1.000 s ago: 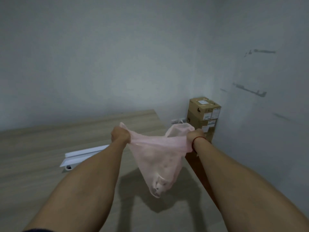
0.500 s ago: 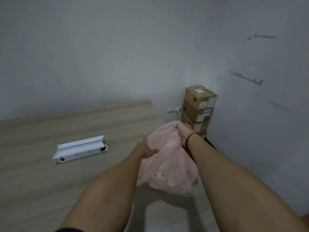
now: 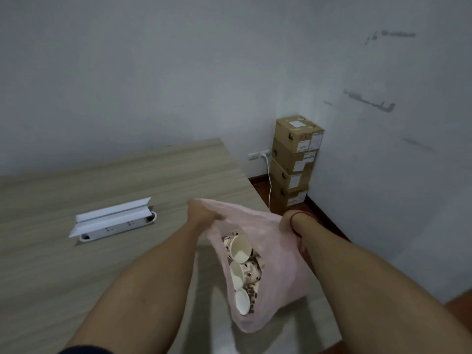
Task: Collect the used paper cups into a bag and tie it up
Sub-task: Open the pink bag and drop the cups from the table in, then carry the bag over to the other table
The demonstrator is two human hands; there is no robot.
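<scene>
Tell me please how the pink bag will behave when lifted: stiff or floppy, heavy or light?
Probably floppy: the pink bag sags and creases between the left hand and right hand holding its rim. Likely light: only a few paper cups lie inside. They lie loose and tilted, so they may shift.

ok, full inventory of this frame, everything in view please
pink bag: one, translucent pink, held open between both hands over the table's right side
paper cups: at least three visible, white inside with brown spots outside, in the bag
table: one, light wood grain, left and centre
power strip: one, white, on the table at left, white flap raised behind it
cardboard boxes: four, brown, stacked in the room corner
wall socket: one, white, white cable hanging from it
left hand: grips the bag's left rim
right hand: grips the bag's right rim, red cord on the wrist
</scene>
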